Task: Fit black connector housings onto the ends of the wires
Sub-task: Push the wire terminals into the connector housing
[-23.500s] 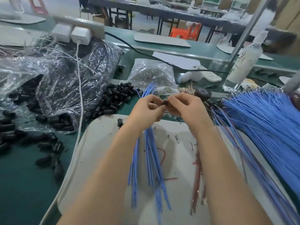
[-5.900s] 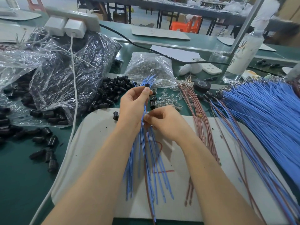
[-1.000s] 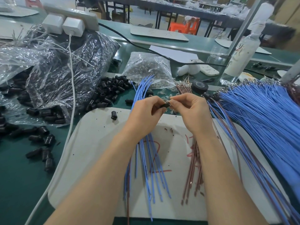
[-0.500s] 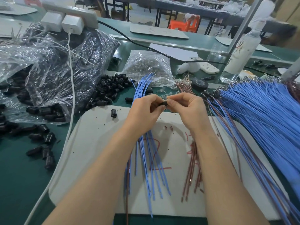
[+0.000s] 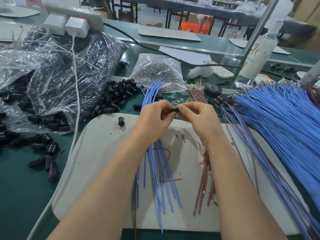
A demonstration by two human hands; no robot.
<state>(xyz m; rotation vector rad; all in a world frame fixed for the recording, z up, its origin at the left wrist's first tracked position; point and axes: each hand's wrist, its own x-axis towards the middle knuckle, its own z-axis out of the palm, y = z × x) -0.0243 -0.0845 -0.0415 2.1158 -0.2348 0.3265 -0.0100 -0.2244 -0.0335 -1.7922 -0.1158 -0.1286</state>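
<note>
A small black connector housing (image 5: 174,110) is pinched between the fingertips of both hands above the white work board (image 5: 103,153). My left hand (image 5: 154,122) also grips a bundle of blue wires (image 5: 161,170) whose ends fan out beyond my fingers and whose tails hang down over the board. My right hand (image 5: 199,118) pinches the housing from the right; a bunch of brown wires (image 5: 206,184) trails below its wrist. What my right fingers hold besides the housing is hidden.
A pile of loose black housings (image 5: 116,96) lies behind the board, one single housing (image 5: 121,121) on it. Plastic bags of housings (image 5: 60,75) fill the left; a clear bag (image 5: 155,71) sits behind. A big fan of blue wires (image 5: 280,122) covers the right, near a tape roll (image 5: 212,89).
Over the last second both hands stay together on the housing with only slight finger shifts. About six seconds ago my right hand was lower, among the blue wires.
</note>
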